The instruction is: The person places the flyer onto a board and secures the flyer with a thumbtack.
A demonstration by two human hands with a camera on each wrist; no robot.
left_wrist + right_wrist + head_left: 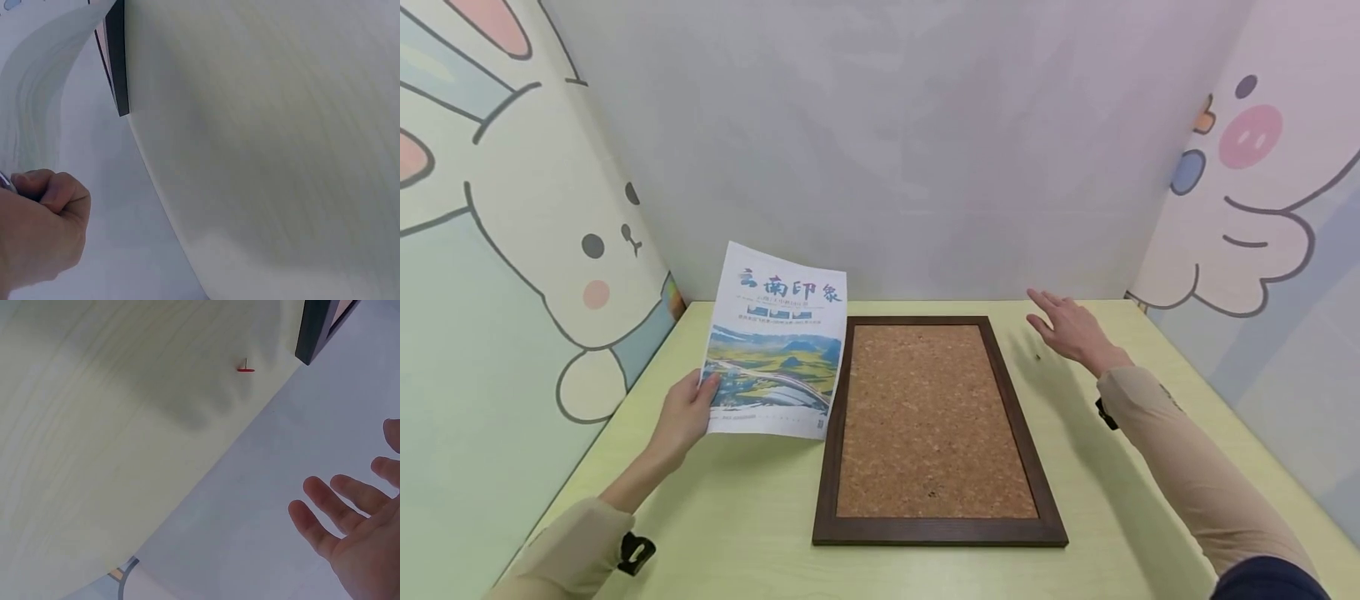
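My left hand (688,408) pinches the left edge of a printed paper poster (775,342) and holds it up over the table, beside the board. The poster shows a landscape below large Chinese characters. In the left wrist view the thumb and curled fingers (59,194) grip the sheet, seen from behind. A cork board (932,417) with a dark brown frame lies flat in the middle. My right hand (1071,329) hovers right of the board's far corner, its fingers spread and holding nothing. Below it a red thumbtack (245,369) lies on the table, pin pointing up.
The pale wood-grain table (745,517) meets a plain light back wall (895,150). Side walls carry cartoon prints, a rabbit (520,200) on the left and a white figure with a pink cheek (1270,208) on the right.
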